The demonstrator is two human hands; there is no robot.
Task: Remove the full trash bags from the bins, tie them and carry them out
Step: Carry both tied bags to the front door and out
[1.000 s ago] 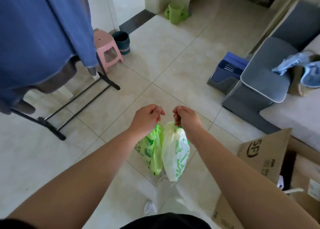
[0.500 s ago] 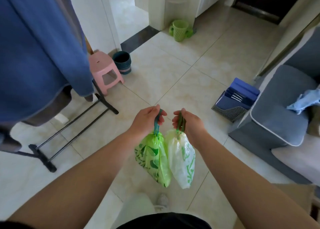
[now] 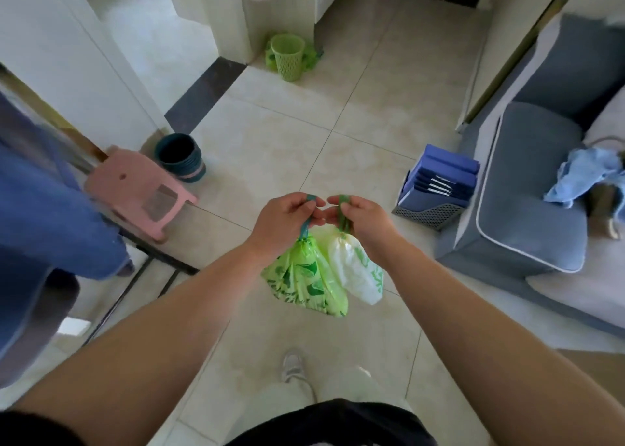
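Head view, pink stool (image 3: 137,188), green bin (image 3: 286,56) ahead

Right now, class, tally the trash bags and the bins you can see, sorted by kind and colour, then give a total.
Green trash bag: 1
White trash bag: 1
Green bin: 1
Dark teal bin: 1
Total: 4
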